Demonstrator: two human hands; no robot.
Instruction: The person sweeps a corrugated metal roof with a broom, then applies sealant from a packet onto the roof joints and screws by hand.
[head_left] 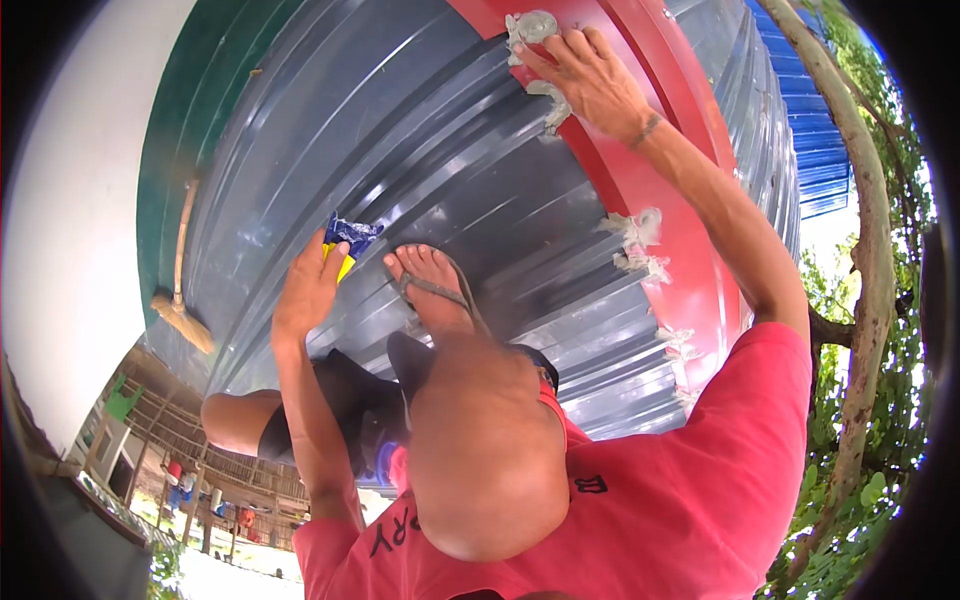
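Note:
My left hand point(308, 285) grips a blue and yellow packet point(350, 236), its torn top smeared with whitish paste. It is held above the grey corrugated roof sheet point(400, 130), left of my sandalled foot point(428, 275). Up at the top, my right hand point(590, 85) reaches across the red metal flashing point(625, 185). Its fingers are apart and partly bent, one of them touching the edge by a lump of grey-white sealant point(534, 27). More sealant point(640, 240) lies in ragged dabs along the flashing's edge, over the ends of the ribs.
A short broom point(182, 315) lies on the roof at the left, near a white wall point(70, 200). My bent knee point(488, 460) fills the lower middle. A tree trunk point(868, 250) and leaves stand close on the right, with blue roofing point(812, 110) behind.

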